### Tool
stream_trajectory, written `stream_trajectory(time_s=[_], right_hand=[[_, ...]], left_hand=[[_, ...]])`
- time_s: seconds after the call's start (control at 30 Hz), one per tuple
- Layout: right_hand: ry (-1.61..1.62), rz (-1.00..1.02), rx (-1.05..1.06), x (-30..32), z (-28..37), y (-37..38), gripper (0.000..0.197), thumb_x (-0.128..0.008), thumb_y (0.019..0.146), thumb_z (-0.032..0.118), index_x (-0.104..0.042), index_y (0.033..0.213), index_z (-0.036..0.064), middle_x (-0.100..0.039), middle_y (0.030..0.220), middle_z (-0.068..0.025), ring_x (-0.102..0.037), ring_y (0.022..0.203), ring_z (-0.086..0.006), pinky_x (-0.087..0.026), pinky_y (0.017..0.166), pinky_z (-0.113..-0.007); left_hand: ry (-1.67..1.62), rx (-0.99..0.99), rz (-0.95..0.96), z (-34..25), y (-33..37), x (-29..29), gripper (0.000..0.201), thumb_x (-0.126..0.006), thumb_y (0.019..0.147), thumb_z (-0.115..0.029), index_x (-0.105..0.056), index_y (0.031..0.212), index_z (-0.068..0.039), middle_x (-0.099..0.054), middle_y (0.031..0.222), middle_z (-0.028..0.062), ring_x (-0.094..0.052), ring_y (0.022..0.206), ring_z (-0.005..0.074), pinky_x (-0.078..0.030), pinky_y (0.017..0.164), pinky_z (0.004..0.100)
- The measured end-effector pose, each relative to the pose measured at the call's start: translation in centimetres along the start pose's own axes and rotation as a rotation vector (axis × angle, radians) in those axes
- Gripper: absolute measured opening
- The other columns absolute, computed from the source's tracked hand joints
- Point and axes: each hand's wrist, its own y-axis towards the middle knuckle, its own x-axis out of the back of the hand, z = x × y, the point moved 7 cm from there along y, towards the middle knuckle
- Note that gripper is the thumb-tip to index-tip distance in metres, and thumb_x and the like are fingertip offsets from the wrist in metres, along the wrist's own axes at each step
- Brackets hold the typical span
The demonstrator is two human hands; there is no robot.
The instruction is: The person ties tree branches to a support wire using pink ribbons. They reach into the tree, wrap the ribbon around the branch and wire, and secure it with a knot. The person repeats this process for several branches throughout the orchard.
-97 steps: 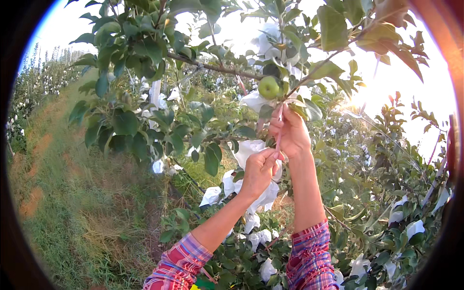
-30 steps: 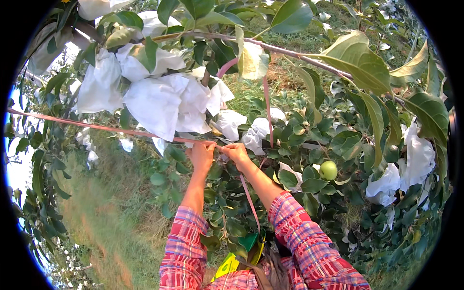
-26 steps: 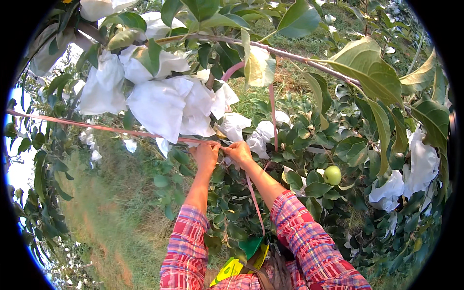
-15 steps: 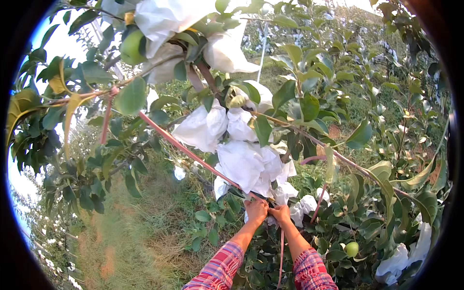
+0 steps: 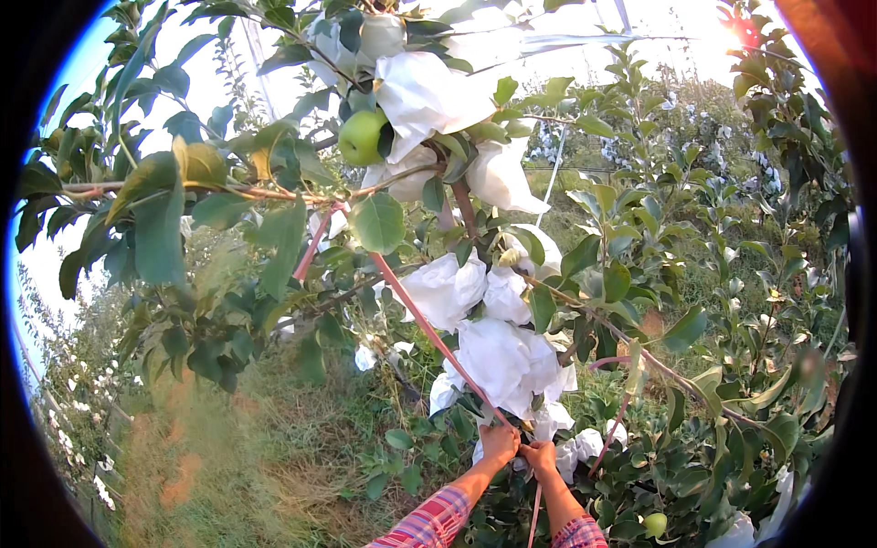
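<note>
A pink strap [image 5: 423, 321] runs taut from a branch [image 5: 301, 195] at upper left down to my hands. My left hand [image 5: 500, 445] is closed around its lower end. Close beside it, my right hand [image 5: 539, 457] is also closed, its fingers pinched near the strap; a loose tail [image 5: 535, 513] of pink strap hangs below. Just above the hands is a cluster of white bags [image 5: 501, 361] on the tree. My fingertips and any knot between them are too small to make out.
A green apple [image 5: 363, 137] hangs by more white bags [image 5: 427, 91] higher up. Another green apple [image 5: 655, 524] sits low at right. Leafy branches [image 5: 671, 370] reach across the right side. Grass and bare soil [image 5: 183, 475] lie at lower left, with bagged tree rows beyond.
My view has tilted upward and turned left, so the tree and hands appear lower and farther right. Both hands stay close together at the strap's lower end.
</note>
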Motion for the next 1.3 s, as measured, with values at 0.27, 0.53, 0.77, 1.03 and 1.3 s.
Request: stream_trajectory(time_s=[0.27, 0.53, 0.77, 1.03, 1.3], right_hand=[[-0.078, -0.102, 0.124, 3.0, 2.8, -3.1, 0.022, -0.073, 0.069, 0.021, -0.070, 0.067, -0.0007, -0.057, 0.052, -0.0033, -0.051, 0.049, -0.0110, -0.040, 0.048, -0.030], [-0.143, -0.133, 0.135, 3.4, -1.8, -4.3, 0.027, -0.073, 0.065, 0.028, -0.070, 0.069, 0.0015, -0.060, 0.053, -0.0085, -0.058, 0.050, -0.0188, -0.045, 0.051, -0.035], [0.305, -0.084, 0.135, 3.0, 0.0, -9.8, 0.022, -0.066, 0.073, 0.018, -0.062, 0.060, 0.0008, -0.047, 0.050, 0.0032, -0.042, 0.043, -0.0066, -0.029, 0.039, -0.025], [0.597, 0.201, 0.109, 2.6, 3.7, -20.2, 0.028, -0.058, 0.090, 0.024, -0.062, 0.076, 0.0005, -0.045, 0.055, 0.0048, -0.034, 0.038, -0.0033, -0.023, 0.034, -0.020], [0.761, 0.439, -0.226, -0.1, 1.9, -30.9, 0.025, -0.054, 0.094, 0.023, -0.058, 0.078, 0.0034, -0.039, 0.055, 0.0048, -0.030, 0.040, -0.0041, -0.022, 0.037, -0.021]], left_hand=[[-0.792, -0.057, -0.304, -2.2, -4.8, 9.5, 0.018, -0.061, 0.084, -0.021, -0.070, 0.090, -0.006, -0.066, 0.100, 0.0078, -0.060, 0.096, 0.0260, -0.042, 0.086, 0.0400], [-0.898, 0.168, -0.322, -1.0, -6.6, 8.4, 0.024, -0.056, 0.089, -0.018, -0.068, 0.083, 0.002, -0.065, 0.068, 0.0110, -0.062, 0.058, 0.0183, -0.049, 0.058, 0.0312], [-1.112, 0.280, -0.230, 1.2, -7.7, 6.2, 0.026, -0.056, 0.088, -0.019, -0.068, 0.080, 0.002, -0.066, 0.069, 0.0094, -0.062, 0.058, 0.0145, -0.049, 0.055, 0.0272], [-1.339, 0.337, -0.024, -2.6, -10.4, 7.9, 0.023, -0.053, 0.092, -0.018, -0.066, 0.091, 0.000, -0.066, 0.072, 0.0048, -0.057, 0.055, 0.0076, -0.043, 0.049, 0.0210], [-1.404, 0.451, 0.140, -3.2, -19.3, 5.8, 0.022, -0.058, 0.091, -0.018, -0.067, 0.094, 0.001, -0.065, 0.075, 0.0027, -0.048, 0.051, 0.0044, -0.037, 0.046, 0.0192]])
